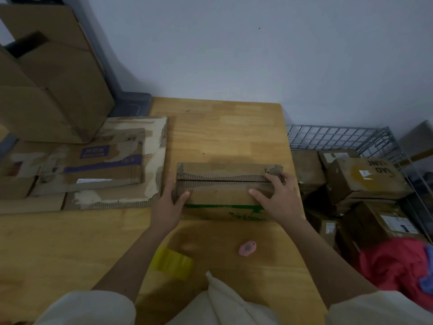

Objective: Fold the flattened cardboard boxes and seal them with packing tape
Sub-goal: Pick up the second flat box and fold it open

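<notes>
The cardboard box [222, 193] stands folded up on the far right part of the desk [225, 127], and it looks light and fairly stiff along its walls but weak at the top, where the two long flaps meet in a ragged, wavy seam of bare corrugation; I judge those worn edges would spring apart or crumple if let go, so the best hold is at the two ends of the seam, pressing down and inward. That is about where the hands are: the left hand [167, 205] wraps the left end with its fingers curled on the top flap, and the right hand [277, 195] presses the right end with its fingers spread flat over the flaps. The box is plain brown, scuffed, with green print on its near face. Near the person lie a yellowish roll of packing tape [172, 262] and a small pink cutter [247, 248]. Flattened boxes [112, 160] lie to the left; a wire basket [351, 137] of parcels stands to the right.
</notes>
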